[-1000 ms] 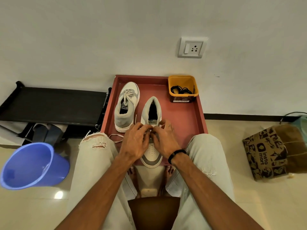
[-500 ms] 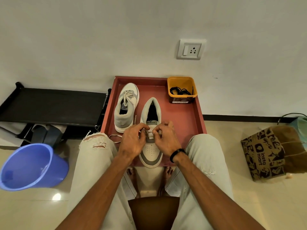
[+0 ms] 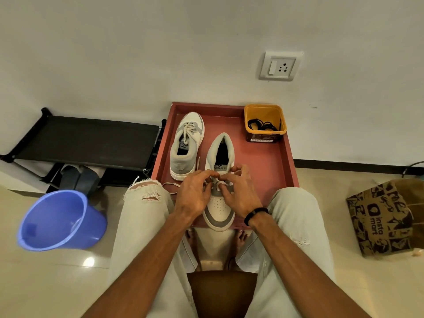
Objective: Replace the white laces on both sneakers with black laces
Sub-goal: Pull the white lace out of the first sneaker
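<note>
The head view shows both hands over the near white-and-grey sneaker (image 3: 219, 203) on the red rectangular tray (image 3: 270, 171): the left hand (image 3: 192, 195) and right hand (image 3: 241, 193) each seem to pinch its white lace (image 3: 215, 182). The second laced sneaker (image 3: 187, 145) stands beside it; black laces (image 3: 263, 125) lie in the yellow plastic tub (image 3: 252, 111).

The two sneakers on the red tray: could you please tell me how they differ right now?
The far sneaker is fully laced in white and untouched, toe toward the wall; the near sneaker points its toe toward the person, and the left hand and right hand pinch its white lace. Both are white and grey.
</note>
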